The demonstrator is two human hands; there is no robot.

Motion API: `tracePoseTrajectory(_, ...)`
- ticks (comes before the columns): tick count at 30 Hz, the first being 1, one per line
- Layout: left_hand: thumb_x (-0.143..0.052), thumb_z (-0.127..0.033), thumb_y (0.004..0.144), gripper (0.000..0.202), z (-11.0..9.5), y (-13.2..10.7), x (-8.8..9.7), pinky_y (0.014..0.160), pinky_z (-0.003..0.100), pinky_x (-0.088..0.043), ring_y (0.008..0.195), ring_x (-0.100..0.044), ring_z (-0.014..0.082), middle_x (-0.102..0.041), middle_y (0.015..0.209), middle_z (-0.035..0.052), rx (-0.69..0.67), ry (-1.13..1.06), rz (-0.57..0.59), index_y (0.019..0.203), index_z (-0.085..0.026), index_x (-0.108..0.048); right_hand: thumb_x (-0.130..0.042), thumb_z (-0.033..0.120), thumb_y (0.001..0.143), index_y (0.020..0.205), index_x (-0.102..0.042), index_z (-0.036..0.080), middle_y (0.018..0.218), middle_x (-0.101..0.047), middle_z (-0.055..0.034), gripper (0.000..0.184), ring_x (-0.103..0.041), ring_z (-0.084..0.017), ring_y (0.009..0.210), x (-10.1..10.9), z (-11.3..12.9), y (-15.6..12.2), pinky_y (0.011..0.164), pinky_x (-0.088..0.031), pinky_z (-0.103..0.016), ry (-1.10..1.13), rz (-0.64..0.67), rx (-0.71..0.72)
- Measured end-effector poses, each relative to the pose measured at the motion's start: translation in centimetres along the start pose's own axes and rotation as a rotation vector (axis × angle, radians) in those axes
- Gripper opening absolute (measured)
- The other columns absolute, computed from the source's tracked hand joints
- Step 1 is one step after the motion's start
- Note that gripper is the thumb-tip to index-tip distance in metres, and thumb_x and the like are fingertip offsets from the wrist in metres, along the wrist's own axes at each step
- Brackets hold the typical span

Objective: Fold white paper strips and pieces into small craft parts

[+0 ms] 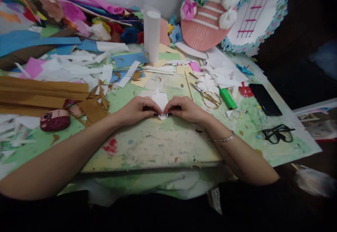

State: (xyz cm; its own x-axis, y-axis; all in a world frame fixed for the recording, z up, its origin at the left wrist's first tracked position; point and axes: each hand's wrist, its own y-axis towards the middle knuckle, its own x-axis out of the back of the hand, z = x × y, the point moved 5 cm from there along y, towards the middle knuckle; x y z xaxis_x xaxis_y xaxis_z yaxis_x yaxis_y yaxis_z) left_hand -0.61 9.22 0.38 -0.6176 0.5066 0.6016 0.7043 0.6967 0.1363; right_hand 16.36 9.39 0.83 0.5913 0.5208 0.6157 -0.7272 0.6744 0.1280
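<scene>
Paint-stained tabletop (155,151) below; my left hand (138,110) and right hand (183,108) are pinching white paper (160,100) at its near end, remainder extending forward between fingers.

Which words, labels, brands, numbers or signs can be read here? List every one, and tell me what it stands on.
None can be read.
Rounded maroon object: small marks on top, too blurred to read or to tell whether they are letters.
Phone: dark screen, no text visible.
Green tool: no lettering I can make out.
White paper between the hands: no lettering visible.
</scene>
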Motion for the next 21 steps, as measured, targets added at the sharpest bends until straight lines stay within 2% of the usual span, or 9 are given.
tracePoseTrajectory(4, -0.057, -0.027, 0.088, 0.017, -0.36, 0.05, -0.17, 0.083, 0.030, -0.046, 0.086, -0.063, 0.0155, -0.073, 0.088, 0.0030, -0.033, 0.045, 0.029, 0.090, -0.021, -0.073, -0.056, 0.007, 0.083, 0.086, -0.072, 0.018, 0.086, -0.070, -0.0034, 0.019, -0.058, -0.014, 0.086, -0.12, 0.17, 0.02, 0.083, -0.045, -0.030, -0.031, 0.026, 0.051)
tracePoseTrajectory(8, -0.056, -0.029, 0.088, 0.017, -0.66, 0.05, -0.28, 0.083, 0.031, -0.046, 0.086, -0.062, 0.0157, -0.071, 0.087, 0.0031, -0.041, 0.085, 0.011, 0.089, -0.021, -0.070, -0.057, 0.008, 0.081, 0.093, -0.069, 0.016, 0.085, -0.068, -0.0025, 0.018, -0.058, -0.012, 0.079, -0.36, -0.22, 0.04, 0.076, -0.045, -0.028, 0.048, 0.014, -0.019)
tracePoseTrajectory(14, -0.062, -0.032, 0.083, 0.017, -0.42, -0.01, -0.40, 0.068, 0.024, -0.047, 0.074, -0.061, 0.0130, -0.069, 0.082, 0.0032, 0.059, 0.055, -0.111, 0.087, -0.018, -0.069, -0.056, 0.009, 0.078, 0.102, -0.060, 0.016, 0.082, -0.065, -0.0001, 0.026, -0.055, -0.010, 0.072, -0.51, -0.12, 0.11, 0.070, -0.042, -0.025, 0.126, -0.025, -0.079)
tracePoseTrajectory(21, -0.062, -0.031, 0.082, 0.016, -0.88, -0.13, -0.49, 0.065, 0.024, -0.046, 0.069, -0.058, 0.0120, -0.068, 0.079, 0.0021, 0.066, 0.114, -0.216, 0.086, -0.017, -0.069, -0.056, 0.010, 0.076, 0.103, -0.059, 0.016, 0.081, -0.065, 0.0006, 0.028, -0.054, -0.011, 0.070, -0.56, 0.07, 0.21, 0.068, -0.040, -0.025, 0.078, -0.041, -0.074)
